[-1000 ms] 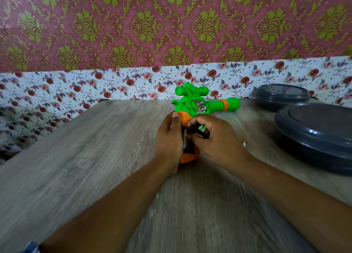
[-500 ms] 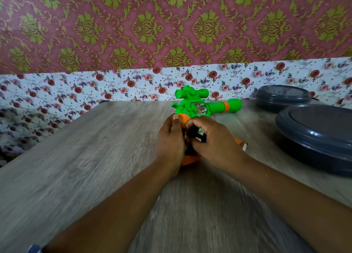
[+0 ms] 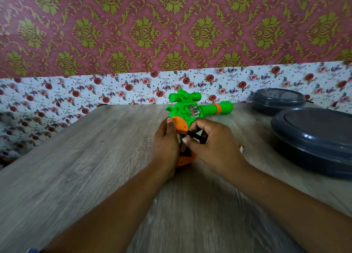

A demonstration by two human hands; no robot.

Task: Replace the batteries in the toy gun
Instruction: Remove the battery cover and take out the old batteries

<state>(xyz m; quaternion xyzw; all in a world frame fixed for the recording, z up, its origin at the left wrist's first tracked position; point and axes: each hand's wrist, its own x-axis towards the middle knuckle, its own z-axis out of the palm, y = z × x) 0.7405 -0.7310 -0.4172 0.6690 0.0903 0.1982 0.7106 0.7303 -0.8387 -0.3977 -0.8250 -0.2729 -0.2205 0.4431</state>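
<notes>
A green toy gun (image 3: 190, 107) with an orange grip lies on the wooden table (image 3: 95, 167), its barrel pointing right. My left hand (image 3: 165, 144) clasps the orange grip from the left side. My right hand (image 3: 211, 144) pinches a black battery (image 3: 196, 136) between thumb and fingers, held just over the open compartment in the grip. The inside of the compartment is mostly hidden by my hands.
Two dark grey lidded containers stand at the right: a large one (image 3: 314, 138) near me and a smaller one (image 3: 278, 100) behind it. A small orange object (image 3: 241, 148) peeks out beside my right hand. Floral wallpaper rises behind the table's far edge.
My right hand has lifted and turned the black battery slightly up from the grip's compartment. The left hand keeps its hold on the grip; the gun has barely shifted.
</notes>
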